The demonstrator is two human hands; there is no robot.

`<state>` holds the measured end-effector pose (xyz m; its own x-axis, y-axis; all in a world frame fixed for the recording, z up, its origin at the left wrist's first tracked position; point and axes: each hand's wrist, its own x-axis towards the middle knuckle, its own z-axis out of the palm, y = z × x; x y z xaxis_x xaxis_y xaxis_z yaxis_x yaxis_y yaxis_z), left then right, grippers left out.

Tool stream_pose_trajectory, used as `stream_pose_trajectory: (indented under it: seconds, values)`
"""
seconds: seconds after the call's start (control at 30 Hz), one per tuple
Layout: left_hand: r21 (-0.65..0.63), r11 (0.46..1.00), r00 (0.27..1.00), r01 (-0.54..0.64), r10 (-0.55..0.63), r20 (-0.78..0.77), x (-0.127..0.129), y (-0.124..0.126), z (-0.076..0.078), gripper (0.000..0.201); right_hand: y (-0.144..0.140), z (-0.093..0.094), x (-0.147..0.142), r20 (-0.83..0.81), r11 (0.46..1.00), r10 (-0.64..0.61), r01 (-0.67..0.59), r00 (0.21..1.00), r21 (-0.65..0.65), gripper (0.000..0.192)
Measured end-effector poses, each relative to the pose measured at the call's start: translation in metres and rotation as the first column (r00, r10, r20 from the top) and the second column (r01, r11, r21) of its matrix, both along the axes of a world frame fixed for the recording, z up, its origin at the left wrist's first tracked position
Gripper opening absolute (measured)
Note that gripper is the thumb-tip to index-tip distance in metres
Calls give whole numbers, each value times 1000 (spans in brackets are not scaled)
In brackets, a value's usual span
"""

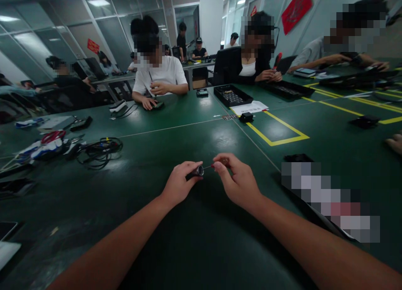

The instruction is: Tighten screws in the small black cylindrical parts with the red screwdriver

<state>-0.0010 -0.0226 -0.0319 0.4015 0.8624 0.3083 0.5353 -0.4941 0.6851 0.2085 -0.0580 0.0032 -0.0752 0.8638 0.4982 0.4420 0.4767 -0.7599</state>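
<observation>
My left hand (181,181) is closed around a dark cylinder (198,171) with a shiny round end facing right; most of its body is hidden by the fingers. In my right hand (240,179), thumb and fingers pinch a thin screwdriver (207,167) with a red part by the thumb. Its slim shaft points left at the cylinder's round end; whether the tip touches it I cannot tell. Both hands are above the dark green table (150,248), near its middle.
Tangled black cables (102,151) and gloves (40,149) lie left. A blurred-out flat item (326,202) is right. Ahead are a black tray of small parts (232,96), a black block (246,117) and yellow tape (289,139). Co-workers sit across the table; another person's hand (395,143) shows at the right edge.
</observation>
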Motion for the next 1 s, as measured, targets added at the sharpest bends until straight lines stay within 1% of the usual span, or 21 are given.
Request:
stream_pose_trajectory:
  seconds: [0.1,0.17,0.23,0.33,0.47,0.57,0.67,0.83,1.0]
  values:
    - [-6,1000,1000,-6,6,6,-1,1,-1,46,-2,4,0,64,995,-65,61,996,75,13]
    - [-16,1000,1000,-17,17,10,-2,1,0,46,-2,5,1,38,991,-99,95,994,92,13]
    - [-24,999,1000,-25,25,16,-2,1,1,46,-1,3,1,-23,993,-107,108,994,54,13]
    - [-34,999,1000,-26,26,10,-1,1,3,45,1,-3,2,-85,997,-76,73,993,-32,15]
    - [-48,998,1000,-29,29,11,-2,1,4,45,4,-9,2,-161,995,-53,38,986,-95,18]
    - [-55,998,998,-39,42,40,-2,0,5,44,5,-12,0,-245,990,-76,43,966,-137,18]
    - [-69,997,997,-46,50,60,-2,-1,5,43,6,-13,0,-335,984,-76,17,939,-175,18]
    - [-97,993,993,-59,69,99,-2,-2,5,43,12,-17,2,-412,978,-58,-31,909,-207,21]
    - [-128,989,986,-77,94,135,-2,-2,7,44,14,-21,3,-393,981,-35,-43,919,-188,21]
